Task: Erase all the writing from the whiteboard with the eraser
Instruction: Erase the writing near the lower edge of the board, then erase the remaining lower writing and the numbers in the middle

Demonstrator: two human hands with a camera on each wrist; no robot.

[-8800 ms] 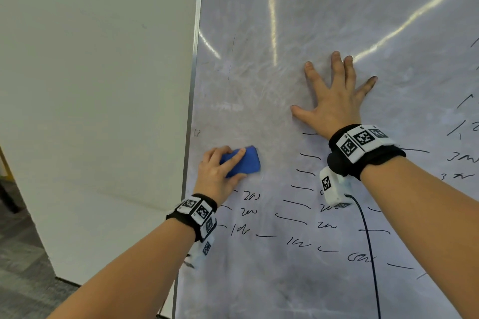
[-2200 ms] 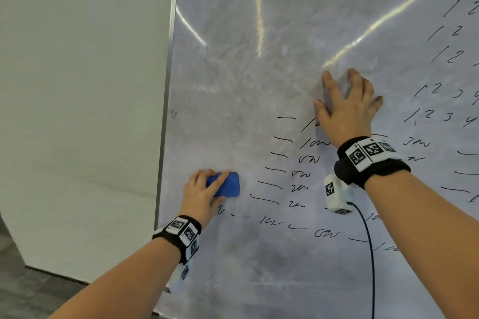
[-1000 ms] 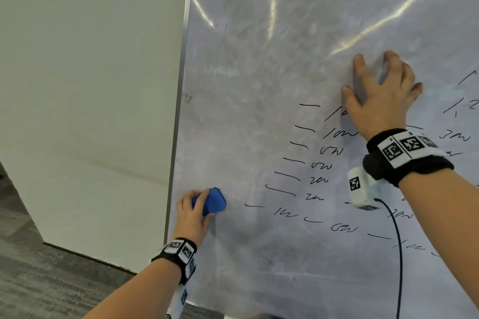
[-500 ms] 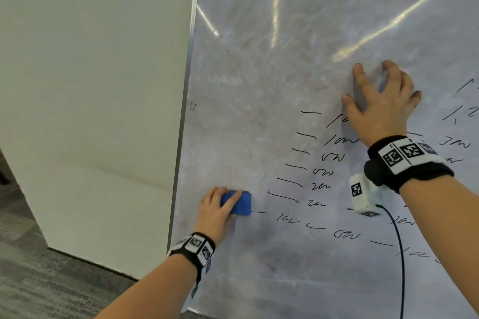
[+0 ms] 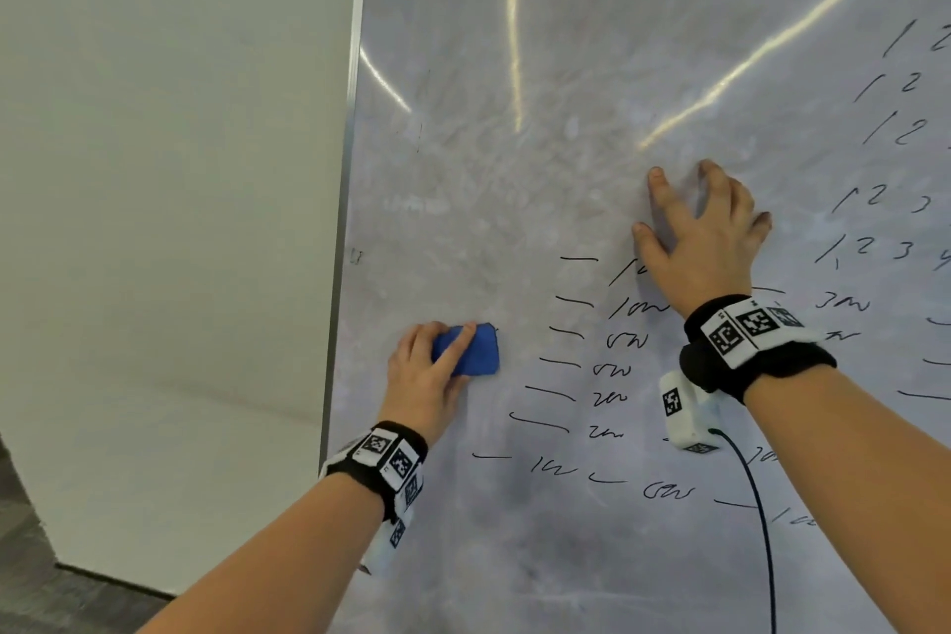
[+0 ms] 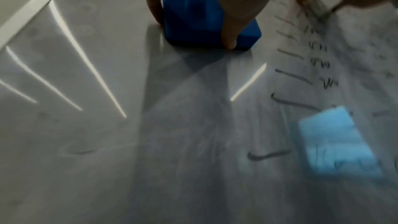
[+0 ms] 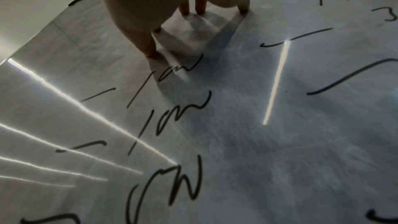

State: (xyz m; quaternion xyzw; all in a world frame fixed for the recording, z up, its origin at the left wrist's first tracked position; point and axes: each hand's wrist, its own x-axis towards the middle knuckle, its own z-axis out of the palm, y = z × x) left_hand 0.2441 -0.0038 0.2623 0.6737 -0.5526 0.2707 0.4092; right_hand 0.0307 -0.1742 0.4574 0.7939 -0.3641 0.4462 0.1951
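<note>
Two hands are on the large glossy grey-white whiteboard (image 5: 592,67) with its thin metal frame. The left hand (image 5: 419,378) holds the small blue block-shaped eraser (image 5: 476,350) flat against the board, near the left edge and just left of the black handwritten marks (image 5: 612,368). In the left wrist view the fingers (image 6: 231,28) curl over the eraser's back and the thumb (image 6: 154,6) presses its other side, so it is a grip around the two long sides. The right hand (image 5: 707,234) holds nothing; its fingers are spread and bent a little, and the fingertips (image 7: 154,54) lean on the board above the marks, as a support.

The eraser looks light and small, with a rigid blue body and a darker wiping layer at the bottom, which I judge to be soft. The best place to hold is probably as now: across the body, low on its sides, so the pressure goes straight into the board and the block does not tip on one edge. The board surface shines and seems slippery, so the eraser should slide easily, but it could also slip out from the fingers if the press is weak.

Much writing remains to the right of the eraser: dashes, small words and rows of numbers.
</note>
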